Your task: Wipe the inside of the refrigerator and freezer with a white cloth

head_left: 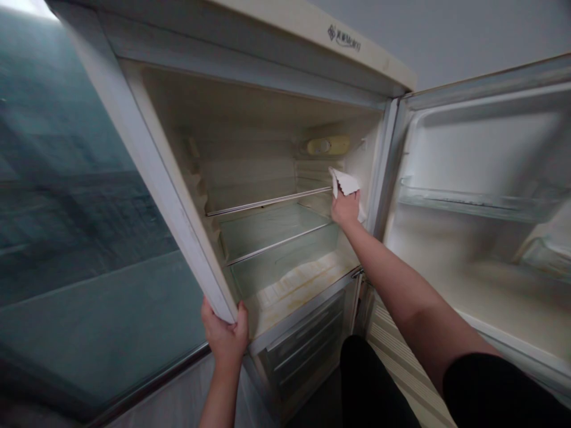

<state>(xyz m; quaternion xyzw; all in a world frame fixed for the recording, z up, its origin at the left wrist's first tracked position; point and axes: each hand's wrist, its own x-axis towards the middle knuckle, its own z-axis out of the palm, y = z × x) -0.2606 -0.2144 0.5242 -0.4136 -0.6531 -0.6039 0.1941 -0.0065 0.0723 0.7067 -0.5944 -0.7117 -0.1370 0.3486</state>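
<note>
An open refrigerator (307, 77) stands in front of me. Inside it, near the right wall, my right hand (347, 207) holds a white cloth (345, 180), its fingers closed on it and partly hidden by it. The hand is beside the right end of the upper glass shelf (267, 203). Below lies a second glass shelf (281, 244). Down at the left, my left hand (225, 333) grips the left edge of the refrigerator frame (209, 285), thumb on the inner side and fingers around the outer side.
To the right the refrigerator door (468, 249) is swung wide, with a clear door shelf (482, 202). A yellowish lamp housing (328, 145) sits on the inner right wall. Stains mark the compartment floor (303, 282). Drawers (307, 339) show below; a window (80, 226) is at left.
</note>
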